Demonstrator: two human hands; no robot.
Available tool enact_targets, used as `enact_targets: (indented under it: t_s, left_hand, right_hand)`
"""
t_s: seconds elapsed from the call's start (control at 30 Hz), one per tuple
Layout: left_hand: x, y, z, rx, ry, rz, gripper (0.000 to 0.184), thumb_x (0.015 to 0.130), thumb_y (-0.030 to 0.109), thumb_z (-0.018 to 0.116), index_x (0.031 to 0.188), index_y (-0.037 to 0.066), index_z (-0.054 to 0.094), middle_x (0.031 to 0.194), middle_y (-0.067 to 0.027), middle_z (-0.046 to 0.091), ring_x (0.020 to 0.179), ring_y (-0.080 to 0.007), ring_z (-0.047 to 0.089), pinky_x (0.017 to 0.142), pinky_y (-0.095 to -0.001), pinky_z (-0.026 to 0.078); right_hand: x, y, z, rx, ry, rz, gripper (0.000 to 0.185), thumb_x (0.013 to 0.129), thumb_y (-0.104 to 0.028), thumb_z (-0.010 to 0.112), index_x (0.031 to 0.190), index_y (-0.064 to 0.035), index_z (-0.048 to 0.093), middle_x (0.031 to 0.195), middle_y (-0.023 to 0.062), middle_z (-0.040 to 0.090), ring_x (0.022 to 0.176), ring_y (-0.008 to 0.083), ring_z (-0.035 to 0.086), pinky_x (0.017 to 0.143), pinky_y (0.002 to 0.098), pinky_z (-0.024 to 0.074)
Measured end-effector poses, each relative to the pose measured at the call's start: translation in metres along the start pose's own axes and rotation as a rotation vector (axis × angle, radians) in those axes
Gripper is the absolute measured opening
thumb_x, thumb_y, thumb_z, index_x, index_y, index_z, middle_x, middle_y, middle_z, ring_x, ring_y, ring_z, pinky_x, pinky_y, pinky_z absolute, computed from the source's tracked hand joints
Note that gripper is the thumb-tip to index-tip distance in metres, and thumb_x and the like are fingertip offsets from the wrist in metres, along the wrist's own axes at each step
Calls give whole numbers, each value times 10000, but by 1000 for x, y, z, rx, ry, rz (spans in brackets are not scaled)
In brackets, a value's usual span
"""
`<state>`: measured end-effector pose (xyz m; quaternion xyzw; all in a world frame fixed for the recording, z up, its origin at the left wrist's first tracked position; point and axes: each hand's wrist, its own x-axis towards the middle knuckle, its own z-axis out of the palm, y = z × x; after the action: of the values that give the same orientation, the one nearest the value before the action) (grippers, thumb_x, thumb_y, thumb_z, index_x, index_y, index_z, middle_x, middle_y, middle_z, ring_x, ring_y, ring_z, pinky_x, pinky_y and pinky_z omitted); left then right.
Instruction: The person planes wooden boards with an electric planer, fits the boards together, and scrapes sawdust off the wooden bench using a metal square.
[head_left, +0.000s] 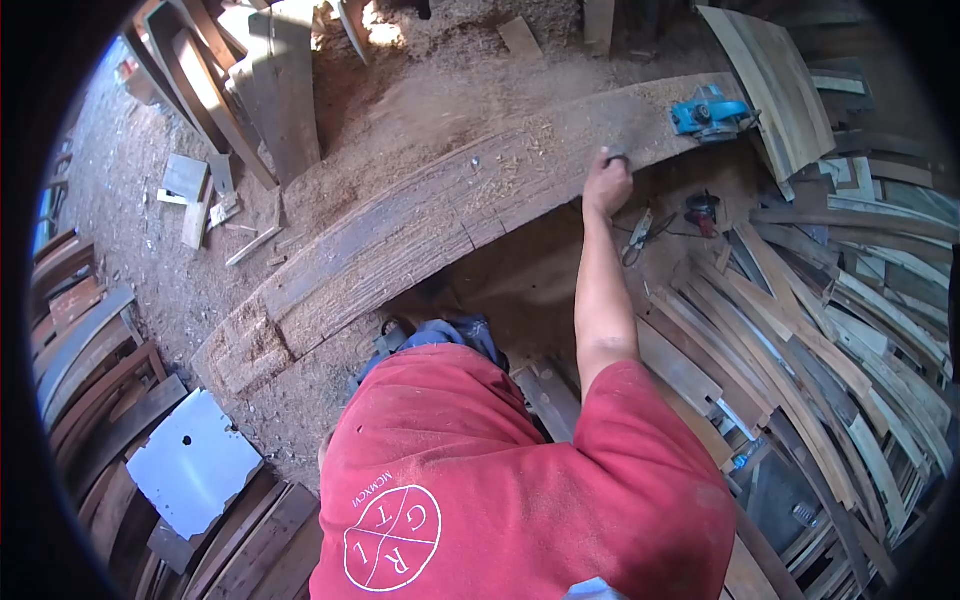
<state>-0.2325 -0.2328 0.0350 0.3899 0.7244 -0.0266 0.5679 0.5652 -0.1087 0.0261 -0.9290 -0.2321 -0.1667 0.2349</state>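
Observation:
My right hand [607,184] reaches out over the near edge of a long, curved wooden plank [380,225]. Its fingers are closed around a small dark thing [617,158], too small to name. Sawdust and shavings lie along the plank, and a rectangular notch shows near its left end. Beyond my hand, a teal electric planer [710,115] rests at the plank's right end. My left hand is out of view.
Curved timber offcuts [800,330] are heaped on the right, and a wide board [770,85] leans beside the planer. A red and black tool [703,210] and cord lie below the plank. Upright boards [275,95] stand at upper left, a white panel [195,463] at lower left.

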Motion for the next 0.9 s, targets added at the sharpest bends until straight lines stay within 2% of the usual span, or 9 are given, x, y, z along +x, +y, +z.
enact_targets:
  t_s: [0.1,0.17,0.23,0.33,0.4,0.5,0.7,0.83,0.9]
  left_hand:
    - [-3,0,3,-2,0,-6,441,1055,252,624,1446,48,592,1217,-147,716,1098,-189,672,939,-325,535]
    - [-3,-2,7,-6,-2,-8,441,1056,252,623,1446,49,592,1218,-148,716,1098,-190,672,940,-326,536]
    - [-5,-3,9,-13,0,-10,440,1057,251,622,1447,49,591,1218,-150,716,1099,-191,672,940,-327,536]
    - [-9,-8,14,-18,5,-15,439,1059,251,621,1448,50,591,1219,-152,716,1100,-192,672,940,-328,537]
    - [-14,-12,19,-27,13,-19,439,1060,251,620,1448,50,591,1220,-153,715,1100,-193,672,940,-328,537]
    - [-24,-14,24,-49,28,-22,438,1061,251,619,1449,51,590,1221,-155,715,1101,-194,672,940,-330,537]
    - [-43,-21,43,-84,47,-47,436,1064,251,616,1451,52,589,1223,-159,714,1102,-197,673,940,-332,538]
    - [-56,-49,54,-188,104,-52,425,1071,234,602,1457,60,588,1232,-162,715,1102,-198,676,940,-336,541]
    - [-58,-69,65,-269,151,-50,415,1076,217,590,1463,66,587,1241,-165,716,1102,-198,678,940,-339,544]
  right_hand:
    - [-15,-3,17,-71,-63,119,364,998,-336,623,775,-63,711,715,187,706,645,412,702,615,529,575]
    - [-41,-21,21,-88,-253,-148,384,1000,-337,628,780,-36,719,802,193,722,717,374,728,652,510,589]
    - [-69,-53,9,127,-367,-259,349,997,-327,636,798,-50,711,842,170,722,743,378,716,672,507,585]
    - [-94,-62,2,250,-261,-475,305,991,-330,642,856,-64,706,818,151,700,722,380,706,658,509,578]
    - [-115,-69,0,143,-148,-96,241,977,-308,651,882,-90,691,834,125,684,728,368,706,650,509,575]
    - [-149,-95,-15,32,-265,-47,188,959,-291,664,880,-122,691,871,107,679,733,355,706,646,492,583]
    - [-259,-200,-22,567,-661,-721,91,917,-229,689,969,-158,716,939,86,678,799,309,718,711,467,609]
    - [-276,-228,-32,819,-949,-837,119,915,-227,698,997,-144,716,999,115,694,853,322,724,770,469,606]
    - [-255,-220,-34,779,-1296,-983,179,912,-275,716,985,-111,720,1004,150,712,904,363,720,798,486,592]
